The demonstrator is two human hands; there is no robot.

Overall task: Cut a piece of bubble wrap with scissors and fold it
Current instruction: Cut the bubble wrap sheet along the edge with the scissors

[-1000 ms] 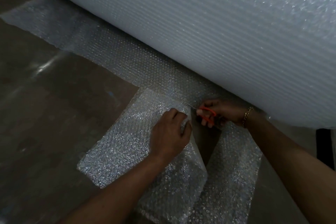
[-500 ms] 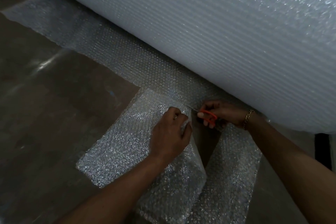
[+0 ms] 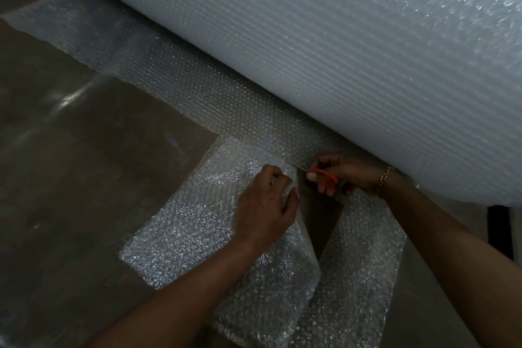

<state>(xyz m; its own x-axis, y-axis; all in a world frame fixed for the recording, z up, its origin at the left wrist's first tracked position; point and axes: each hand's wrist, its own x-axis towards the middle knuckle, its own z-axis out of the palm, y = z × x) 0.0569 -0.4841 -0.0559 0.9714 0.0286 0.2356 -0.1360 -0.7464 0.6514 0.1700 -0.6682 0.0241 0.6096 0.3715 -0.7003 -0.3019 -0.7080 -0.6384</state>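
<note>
A huge roll of bubble wrap (image 3: 324,59) lies across the floor, with its loose sheet (image 3: 175,85) spread in front of it. A rectangular flap of bubble wrap (image 3: 197,223) hangs off that sheet, cut along its right side. My left hand (image 3: 265,203) pinches the flap's upper right corner. My right hand (image 3: 347,172) grips orange-handled scissors (image 3: 324,176), whose thin blades point left into the wrap at the flap's top edge, just right of my left fingers. A second strip of bubble wrap (image 3: 361,268) lies to the right of the cut.
The floor (image 3: 84,178) is brown and glossy, bare to the left of the flap. The roll fills the whole upper right of the view. A dark object (image 3: 502,232) stands at the right edge below the roll.
The scissors and my right hand have crept slightly leftward along the flap's top edge. My left hand keeps its pinch on the corner.
</note>
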